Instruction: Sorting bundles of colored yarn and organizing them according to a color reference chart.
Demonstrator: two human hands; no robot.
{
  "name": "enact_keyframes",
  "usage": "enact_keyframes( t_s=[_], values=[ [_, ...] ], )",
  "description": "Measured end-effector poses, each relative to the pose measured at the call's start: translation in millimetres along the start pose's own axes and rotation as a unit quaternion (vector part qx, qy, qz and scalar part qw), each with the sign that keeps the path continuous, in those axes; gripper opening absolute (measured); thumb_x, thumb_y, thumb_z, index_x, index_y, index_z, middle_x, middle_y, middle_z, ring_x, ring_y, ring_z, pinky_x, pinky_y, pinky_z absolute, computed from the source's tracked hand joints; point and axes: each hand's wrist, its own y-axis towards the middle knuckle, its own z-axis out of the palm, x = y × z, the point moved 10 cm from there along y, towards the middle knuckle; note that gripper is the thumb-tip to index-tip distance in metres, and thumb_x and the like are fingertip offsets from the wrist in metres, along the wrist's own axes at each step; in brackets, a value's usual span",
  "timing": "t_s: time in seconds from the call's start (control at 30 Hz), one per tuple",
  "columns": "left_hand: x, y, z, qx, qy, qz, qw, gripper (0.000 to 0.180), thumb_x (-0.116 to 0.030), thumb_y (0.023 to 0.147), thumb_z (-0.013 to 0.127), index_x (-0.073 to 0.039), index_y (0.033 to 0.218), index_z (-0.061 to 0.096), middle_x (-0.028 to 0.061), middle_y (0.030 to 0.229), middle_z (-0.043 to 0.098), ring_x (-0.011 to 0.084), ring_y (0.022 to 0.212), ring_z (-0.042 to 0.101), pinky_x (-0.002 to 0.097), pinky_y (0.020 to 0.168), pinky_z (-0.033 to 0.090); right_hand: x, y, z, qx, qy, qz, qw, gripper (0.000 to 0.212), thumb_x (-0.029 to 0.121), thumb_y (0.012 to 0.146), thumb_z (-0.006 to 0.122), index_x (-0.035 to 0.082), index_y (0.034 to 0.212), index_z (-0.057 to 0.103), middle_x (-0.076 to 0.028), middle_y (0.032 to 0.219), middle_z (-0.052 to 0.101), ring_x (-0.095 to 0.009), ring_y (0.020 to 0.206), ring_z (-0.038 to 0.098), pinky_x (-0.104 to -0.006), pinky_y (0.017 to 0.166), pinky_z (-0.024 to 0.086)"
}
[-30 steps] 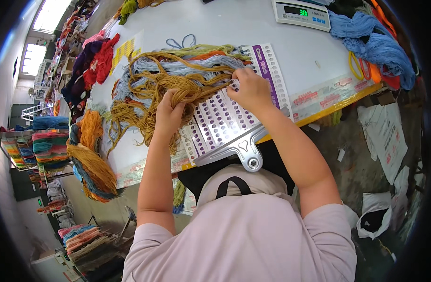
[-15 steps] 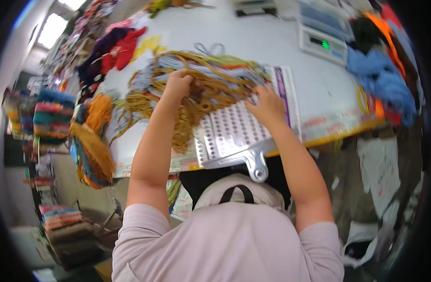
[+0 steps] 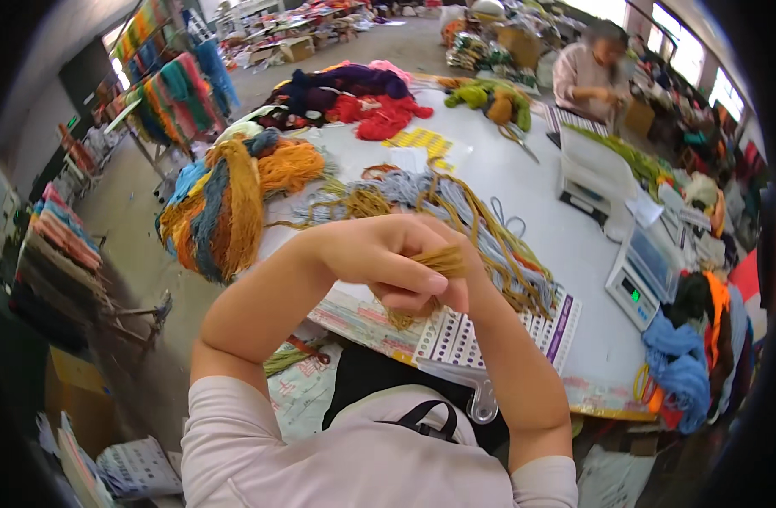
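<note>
Since the earlier frame, the left hand (image 3: pixel 379 258) and right hand (image 3: pixel 472 264) have come together above the near edge of the counter (image 3: pixel 578 271), and the view has swung to take in more of the room; the left hand's fingers are curled closed around a bunch of golden-brown yarn (image 3: pixel 439 259), probably to keep its strands together, while the right hand is mostly hidden behind it, so I cannot tell its grip; below them, the punched card (image 3: pixel 456 343) lies with a metal clip (image 3: pixel 483 402) at its near edge, likely to hold it steady; pale-blue strands (image 3: pixel 396 183) trail behind it, mixed with golden ones; a digital scale (image 3: pixel 633 292) stands to the right, perhaps for easy reach; farther off lie scissors (image 3: pixel 521 142) and red yarn (image 3: pixel 379 116), and beyond the counter is a co-worker (image 3: pixel 584 80)
</note>
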Motion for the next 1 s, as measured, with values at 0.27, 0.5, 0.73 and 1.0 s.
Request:
enact_keyframes(
  t_s=[0.27, 0.5, 0.73, 1.0],
  values=[
    [-91, -177, -62, -0.264, -0.207, 0.474, 0.814, 0.06, -0.019, 0.095, 0.034, 0.003, 0.145, 0.011, 0.0211, 0.133, 0.046, 0.0233, 0.111, 0.058, 0.0332, 0.091, 0.047, 7, 19, 80, 0.135, 0.101, 0.257, 0.951, 0.017, 0.014, 0.091, 0.058, 0.002, 0.102, 0.062, 0.006, 0.06, 0.045, -0.004, 0.05, 0.043, -0.0201, 0.046, 0.033],
    [-68, -200, -61, -0.349, 0.691, -0.035, 0.632, 0.064, 0.012, 0.071, 0.046, -0.007, 0.132, 0.048, 0.0211, 0.136, 0.044, 0.0328, 0.124, 0.047, 0.0383, 0.105, 0.036, 26, 51, 104, 0.15, -0.024, 0.182, 0.971, 0.015, 0.016, 0.089, 0.062, 0.002, 0.093, 0.062, 0.006, 0.057, 0.037, -0.004, 0.054, 0.033, -0.0242, 0.048, 0.027],
    [27, -221, -64, -0.226, 0.131, -0.279, 0.924, 0.054, -0.003, 0.093, 0.039, -0.01, 0.145, 0.026, 0.0148, 0.109, 0.06, 0.0151, 0.064, 0.067, 0.026, 0.06, 0.056, 18, 73, 119, 0.133, -0.053, 0.156, 0.977, 0.009, 0.009, 0.086, 0.063, 0.001, 0.09, 0.061, 0.007, 0.062, 0.045, -0.002, 0.055, 0.035, -0.0204, 0.049, 0.027],
    [40, -245, -60, -0.296, -0.143, -0.018, 0.944, 0.033, -0.004, 0.088, 0.054, 0.003, 0.119, 0.047, 0.0104, 0.081, 0.064, 0.0126, 0.05, 0.061, 0.0233, 0.047, 0.052, 11, 78, 145, 0.141, -0.047, 0.113, 0.982, 0.012, 0.01, 0.085, 0.063, 0.0, 0.092, 0.063, -0.001, 0.06, 0.048, -0.007, 0.055, 0.04, -0.0246, 0.05, 0.033]
  ],
)
